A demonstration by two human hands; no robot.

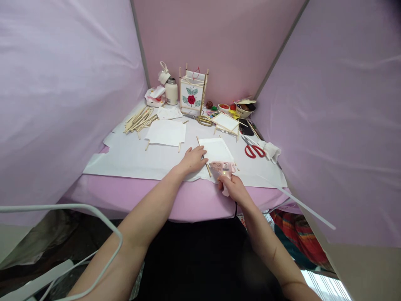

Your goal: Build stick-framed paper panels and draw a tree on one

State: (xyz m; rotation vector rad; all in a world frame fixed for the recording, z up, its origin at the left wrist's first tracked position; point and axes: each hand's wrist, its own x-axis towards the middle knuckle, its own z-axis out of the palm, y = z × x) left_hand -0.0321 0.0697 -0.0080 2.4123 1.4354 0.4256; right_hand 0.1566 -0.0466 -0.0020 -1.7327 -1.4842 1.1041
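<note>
Table, left hand flat on panel, right hand clasping glue gun beside it

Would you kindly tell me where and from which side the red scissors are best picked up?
Probably by the handle loops of the red scissors, from above on the near side: they lie flat on the white sheet, blades seemingly pointing away, and a crumpled tissue crowds their right.
</note>
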